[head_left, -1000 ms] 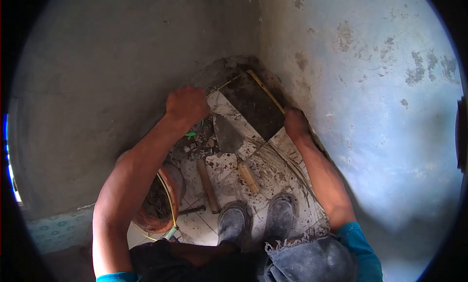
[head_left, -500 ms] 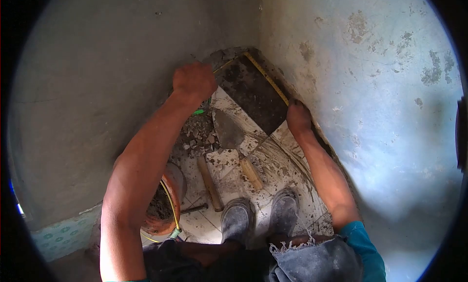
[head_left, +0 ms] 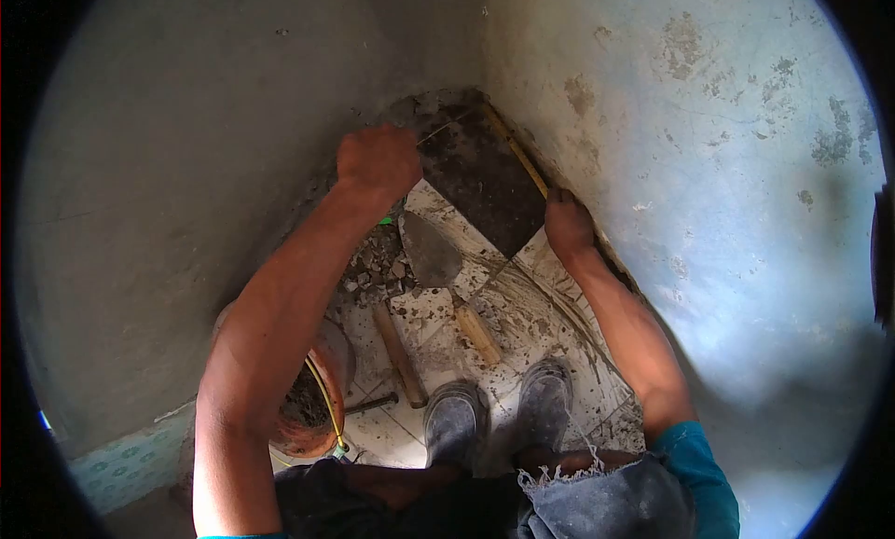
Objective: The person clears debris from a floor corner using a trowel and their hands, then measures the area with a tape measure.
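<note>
Location: floor corner between a grey wall (head_left: 233,138) and a pale blue, patchy wall (head_left: 690,194).

Yellow measuring tape (head_left: 516,154): lies at the corner; one run follows the foot of the pale blue wall, and a thinner-looking run crosses from the corner toward the grey wall side. Between the two runs is a dark square patch (head_left: 480,185); whether bare bed or dark tile cannot be told.

Right hand (head_left: 569,224): at the near end of the run by the pale blue wall, fingers closed on the tape. Left hand (head_left: 380,161): clenched, back of the hand upward, at the end of the other run; fingers curl around the tape there, fingertips hidden underneath.

White floor tiles (head_left: 531,306), smeared with mud, border the dark patch. On them: a trowel, its grey blade (head_left: 431,250) pointing toward the patch and its wooden handle (head_left: 478,334) toward the person; broken rubble (head_left: 375,264) left of the blade; a small green object (head_left: 385,221), mostly covered by the left forearm.

Nearer the person: a wooden shaft (head_left: 399,354), with a dark metal bar (head_left: 371,405) by its lower end (joined or separate, unclear). An orange bucket (head_left: 326,366) with dark contents stands partly behind the left arm. Two dusty boots (head_left: 454,422) are planted below the trowel.
</note>
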Motion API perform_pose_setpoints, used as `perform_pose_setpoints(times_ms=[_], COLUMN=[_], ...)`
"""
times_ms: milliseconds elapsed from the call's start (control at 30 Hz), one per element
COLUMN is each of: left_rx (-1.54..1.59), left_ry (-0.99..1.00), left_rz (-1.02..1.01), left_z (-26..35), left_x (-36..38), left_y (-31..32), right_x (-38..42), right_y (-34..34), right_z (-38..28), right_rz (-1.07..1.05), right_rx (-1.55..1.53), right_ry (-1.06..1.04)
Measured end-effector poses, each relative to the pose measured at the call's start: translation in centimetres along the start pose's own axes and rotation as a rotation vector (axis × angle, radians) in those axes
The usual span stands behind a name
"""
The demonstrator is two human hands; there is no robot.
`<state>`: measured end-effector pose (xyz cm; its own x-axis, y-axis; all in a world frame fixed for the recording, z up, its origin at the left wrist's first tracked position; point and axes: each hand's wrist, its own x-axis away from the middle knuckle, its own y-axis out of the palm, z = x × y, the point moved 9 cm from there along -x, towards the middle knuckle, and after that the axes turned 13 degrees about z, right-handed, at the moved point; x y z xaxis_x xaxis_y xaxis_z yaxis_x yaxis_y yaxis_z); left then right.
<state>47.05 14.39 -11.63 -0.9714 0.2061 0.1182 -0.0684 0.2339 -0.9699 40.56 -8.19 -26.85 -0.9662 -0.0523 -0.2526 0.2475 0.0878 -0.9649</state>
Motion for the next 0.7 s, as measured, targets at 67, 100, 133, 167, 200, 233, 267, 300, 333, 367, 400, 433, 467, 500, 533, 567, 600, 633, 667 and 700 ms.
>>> perform_pose_setpoints(times_ms=[67,100,133,167,200,233,267,300,333,367,400,433,467,500,533,567,600,633,667,700], left_rx=[-0.022,-0.020,0.004,0.028,0.029,0.029,0.029,0.030,0.022,0.012,0.011,0.011,0.011,0.011,0.017,0.023,0.023,0.015,0.008,0.008], left_ry=[-0.013,-0.008,-0.012,-0.016,-0.014,-0.022,-0.029,-0.028,-0.042,-0.055,-0.055,-0.056,-0.057,-0.057,-0.038,-0.019,-0.020,-0.027,-0.033,-0.034], left_rz=[0.034,0.032,0.066,0.100,0.099,0.098,0.097,0.096,0.067,0.038,0.038,0.020,0.003,0.003,0.052,0.101,0.101,0.087,0.072,0.072], left_z=[-0.4,-0.5,-0.8,-1.0,-1.1,-1.3,-1.4,-1.4,-1.5,-1.6,-1.6,-1.6,-1.6,-1.6,-1.5,-1.3,-1.3,-1.4,-1.4,-1.4], left_x=[-0.2,-0.3,-0.4,-0.5,-0.6,-0.6,-0.7,-0.8,-0.9,-0.9,-1.0,-1.1,-1.1,-1.0,-1.0,-1.0,-1.0,-1.1,-1.1,-1.1], left_y=[-0.1,0.1,-0.1,-0.4,-0.4,-0.4,-0.5,-0.5,-0.4,-0.2,-0.3,-0.2,0.0,0.1,-0.1,-0.5,-0.5,-0.4,-0.3,-0.3], right_x=[0.0,0.0,0.1,0.0,0.0,-0.1,-0.1,-0.1,-0.1,-0.1,-0.1,-0.1,-0.1,-0.1,-0.1,-0.1,-0.1,-0.1,0.0,-0.1], right_y=[0.5,0.7,0.9,0.5,0.3,0.2,0.2,0.3,0.4,0.4,0.5,0.5,0.5,0.5,0.5,0.6,0.7,0.6,0.3,0.1], right_z=[0.1,0.1,0.3,0.2,0.1,0.1,0.2,0.3,0.3,0.2,0.1,0.1,0.2,0.3,0.2,0.3,0.4,0.4,0.3,0.2], right_rz=[0.000,0.002,0.000,-0.002,-0.004,-0.006,-0.022,-0.038,-0.038,-0.036,-0.035,-0.036,-0.027,-0.018,-0.018,-0.040,-0.062,-0.061,-0.040,-0.018], right_rx=[0.010,0.018,0.020,0.000,-0.021,-0.020,-0.034,-0.048,-0.048,-0.043,-0.037,-0.037,-0.040,-0.043,-0.043,-0.042,-0.041,-0.042,-0.046,-0.050], right_ry=[-0.011,-0.025,-0.022,-0.017,-0.012,-0.010,0.001,0.012,0.012,-0.001,-0.015,-0.015,-0.008,-0.003,-0.003,0.016,0.034,0.033,0.018,0.004])
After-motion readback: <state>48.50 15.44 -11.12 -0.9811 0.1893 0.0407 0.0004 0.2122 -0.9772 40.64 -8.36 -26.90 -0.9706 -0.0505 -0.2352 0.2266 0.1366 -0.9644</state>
